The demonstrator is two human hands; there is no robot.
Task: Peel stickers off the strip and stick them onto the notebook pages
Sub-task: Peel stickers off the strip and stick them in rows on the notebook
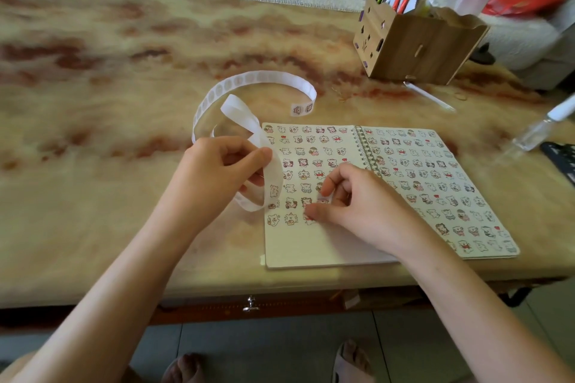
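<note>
Spiral notebook [311, 249]: open flat on the tabletop [93, 134], both pages covered in rows of small cartoon stickers.
Left hand [227, 165]: at the notebook's 9 o'clock, its grip pinching the sticker strip [255, 77].
Sticker strip: white, looping toward 12 o'clock from that hand.
Right hand [357, 199]: fingers curled, tips on the left page's lower rows.
Wooden pen holder [413, 47]: at the notebook's 1 o'clock.

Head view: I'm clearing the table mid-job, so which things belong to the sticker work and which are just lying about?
In use: sticker strip, held by the left hand; notebook, open, with the right hand on its left page.
Lying about: wooden pen holder; loose pen; clear bottle.
</note>
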